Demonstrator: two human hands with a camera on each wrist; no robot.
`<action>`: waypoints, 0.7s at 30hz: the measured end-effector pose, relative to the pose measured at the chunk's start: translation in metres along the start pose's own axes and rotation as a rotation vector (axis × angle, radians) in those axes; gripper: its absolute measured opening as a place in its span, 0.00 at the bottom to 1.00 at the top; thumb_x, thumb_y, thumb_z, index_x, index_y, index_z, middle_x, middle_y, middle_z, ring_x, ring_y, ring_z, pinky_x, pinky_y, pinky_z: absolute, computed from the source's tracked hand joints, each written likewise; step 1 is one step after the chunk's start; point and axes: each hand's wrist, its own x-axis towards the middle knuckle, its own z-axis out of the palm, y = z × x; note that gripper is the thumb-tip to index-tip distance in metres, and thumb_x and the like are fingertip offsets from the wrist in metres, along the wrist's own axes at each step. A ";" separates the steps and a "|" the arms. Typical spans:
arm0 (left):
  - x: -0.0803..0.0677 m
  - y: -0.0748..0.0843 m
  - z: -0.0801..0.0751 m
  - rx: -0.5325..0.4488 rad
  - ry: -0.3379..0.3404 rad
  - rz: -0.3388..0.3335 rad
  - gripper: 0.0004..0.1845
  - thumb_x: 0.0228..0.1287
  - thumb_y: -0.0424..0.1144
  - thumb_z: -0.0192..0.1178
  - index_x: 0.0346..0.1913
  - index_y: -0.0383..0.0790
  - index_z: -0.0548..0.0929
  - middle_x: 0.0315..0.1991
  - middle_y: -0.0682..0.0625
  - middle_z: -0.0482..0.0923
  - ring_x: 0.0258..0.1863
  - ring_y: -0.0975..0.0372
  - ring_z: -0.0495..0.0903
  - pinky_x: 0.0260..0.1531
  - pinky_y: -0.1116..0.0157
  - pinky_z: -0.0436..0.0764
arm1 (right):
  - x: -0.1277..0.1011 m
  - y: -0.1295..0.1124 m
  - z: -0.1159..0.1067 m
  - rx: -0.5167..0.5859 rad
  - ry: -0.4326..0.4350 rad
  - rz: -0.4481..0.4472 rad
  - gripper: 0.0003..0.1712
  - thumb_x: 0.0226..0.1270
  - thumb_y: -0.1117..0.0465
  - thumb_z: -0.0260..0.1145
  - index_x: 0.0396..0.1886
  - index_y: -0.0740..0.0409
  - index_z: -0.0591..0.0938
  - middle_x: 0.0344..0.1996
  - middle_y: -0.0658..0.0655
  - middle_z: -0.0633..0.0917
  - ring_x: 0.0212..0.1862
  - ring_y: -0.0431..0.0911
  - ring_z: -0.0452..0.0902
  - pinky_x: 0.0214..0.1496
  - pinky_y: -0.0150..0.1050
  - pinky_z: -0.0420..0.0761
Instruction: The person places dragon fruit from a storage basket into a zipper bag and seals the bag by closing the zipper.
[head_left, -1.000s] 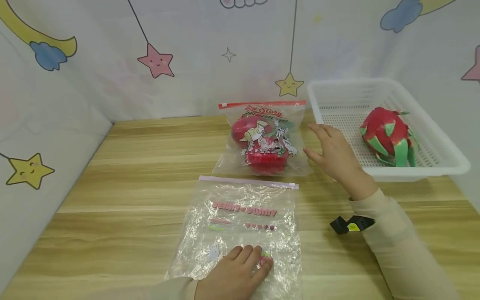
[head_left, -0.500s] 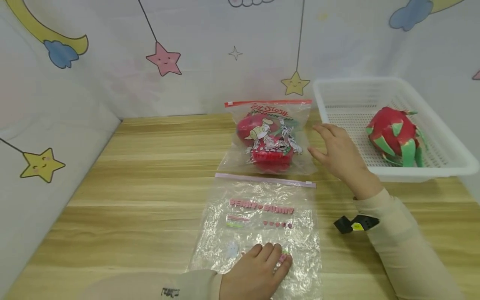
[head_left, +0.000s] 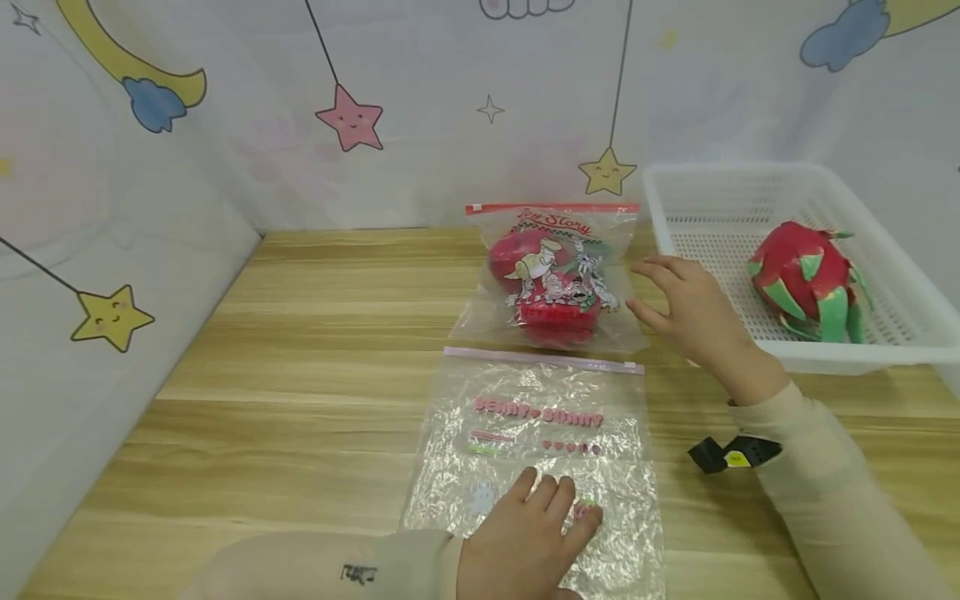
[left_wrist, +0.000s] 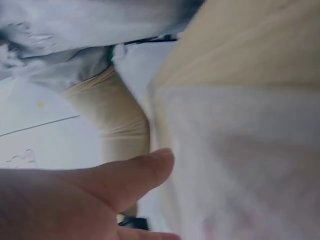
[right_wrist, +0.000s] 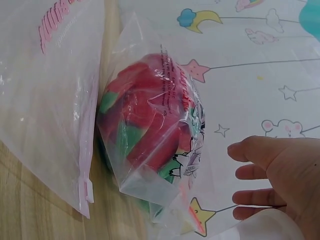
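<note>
The left hand (head_left: 525,542) lies flat, fingers straight, pressing the near end of the empty zip bag (head_left: 536,450) on the bench (head_left: 300,375); its grip is released and grasps nothing. The right hand (head_left: 693,312) hovers with fingers spread and relaxed, also grasping nothing, just beside the right edge of the filled zip bag (head_left: 551,279), which lies just beyond the empty bag's pink zip strip and holds a red-and-green fruit. A second dragon fruit (head_left: 806,279) sits in the white basket (head_left: 675,208), just right of the filled bag. The slick film seems likely to slide or crumple under a one-sided push, and the round fruit inside could roll the filled bag toward the backdrop wall (head_left: 450,108), which stands just behind it. Left of the filled bag the bench is open wood; on its right the basket rim leaves only a narrow gap for the hand.
</note>
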 end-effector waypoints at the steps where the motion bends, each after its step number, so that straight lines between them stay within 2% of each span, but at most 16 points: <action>1: -0.001 -0.004 -0.003 -0.022 0.003 -0.004 0.39 0.55 0.76 0.46 0.64 0.58 0.67 0.55 0.51 0.74 0.52 0.62 0.75 0.57 0.63 0.76 | 0.000 0.001 0.001 0.002 0.006 -0.012 0.25 0.61 0.60 0.68 0.58 0.63 0.77 0.55 0.69 0.78 0.58 0.65 0.71 0.62 0.61 0.70; 5: -0.006 -0.020 -0.016 -0.090 0.026 -0.023 0.38 0.53 0.74 0.54 0.62 0.57 0.70 0.53 0.51 0.75 0.51 0.61 0.76 0.57 0.61 0.76 | 0.000 0.001 0.001 0.009 0.035 -0.049 0.24 0.60 0.61 0.69 0.56 0.65 0.78 0.54 0.68 0.79 0.57 0.65 0.73 0.61 0.61 0.71; 9: -0.010 -0.039 -0.026 -0.110 -0.007 -0.076 0.37 0.52 0.73 0.58 0.60 0.57 0.72 0.53 0.51 0.75 0.52 0.60 0.76 0.55 0.62 0.76 | -0.003 0.000 0.002 0.003 0.094 -0.090 0.23 0.58 0.63 0.71 0.53 0.66 0.80 0.52 0.67 0.81 0.55 0.63 0.74 0.59 0.59 0.73; 11: -0.011 -0.050 -0.028 -0.143 -0.017 -0.115 0.36 0.51 0.71 0.60 0.60 0.56 0.72 0.52 0.51 0.76 0.51 0.60 0.76 0.54 0.61 0.76 | -0.005 0.000 0.004 0.008 0.143 -0.143 0.22 0.56 0.64 0.72 0.50 0.66 0.81 0.50 0.66 0.82 0.53 0.62 0.76 0.57 0.58 0.75; 13: -0.012 -0.062 -0.029 -0.198 -0.025 -0.154 0.35 0.51 0.69 0.62 0.59 0.55 0.73 0.51 0.51 0.76 0.51 0.59 0.76 0.54 0.61 0.76 | -0.007 -0.001 0.006 0.021 0.198 -0.225 0.19 0.63 0.57 0.69 0.48 0.66 0.83 0.48 0.65 0.83 0.50 0.60 0.77 0.54 0.55 0.77; 15: -0.012 -0.074 -0.029 -0.256 -0.024 -0.188 0.35 0.51 0.66 0.64 0.60 0.53 0.74 0.51 0.50 0.77 0.51 0.58 0.77 0.55 0.59 0.76 | -0.010 -0.002 0.008 0.054 0.251 -0.314 0.21 0.69 0.51 0.62 0.46 0.66 0.84 0.45 0.64 0.84 0.47 0.58 0.79 0.53 0.48 0.78; 18: -0.013 -0.092 -0.028 -0.342 0.002 -0.236 0.33 0.52 0.62 0.66 0.58 0.50 0.76 0.49 0.51 0.78 0.49 0.59 0.77 0.55 0.59 0.76 | -0.015 -0.005 0.011 0.115 0.297 -0.412 0.30 0.73 0.43 0.50 0.44 0.65 0.85 0.43 0.62 0.85 0.45 0.55 0.80 0.58 0.30 0.75; 21: -0.012 -0.107 -0.025 -0.416 0.072 -0.271 0.30 0.51 0.58 0.69 0.56 0.48 0.79 0.44 0.51 0.80 0.45 0.60 0.78 0.51 0.60 0.77 | -0.019 -0.006 0.014 0.161 0.312 -0.445 0.29 0.74 0.44 0.50 0.44 0.64 0.84 0.43 0.61 0.85 0.44 0.54 0.80 0.62 0.18 0.66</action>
